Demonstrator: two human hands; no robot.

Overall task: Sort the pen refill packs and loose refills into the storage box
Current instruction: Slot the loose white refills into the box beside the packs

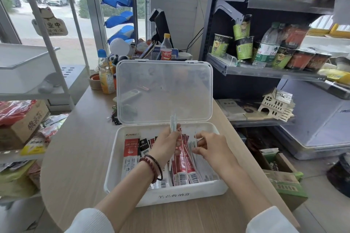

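A white plastic storage box (113, 172) stands on the wooden table with its clear lid (163, 91) propped upright. Inside lie several red-and-white pen refill packs (130, 152) on the left and leaning red packs (184, 168) in the middle. My left hand (164, 145) is over the box and grips a thin bundle of clear loose refills (173, 122) that sticks upward. My right hand (210, 146) reaches into the right part of the box, its fingers pinching pale refill packs (193, 144) there.
A wooden table (79, 147) carries the box; drink bottles (105, 73), a tape roll and a keychain stand behind the lid. A shelf of cup noodles (244, 47) rises at right, cardboard boxes (284, 181) on the floor, and a goods rack (24, 119) at left.
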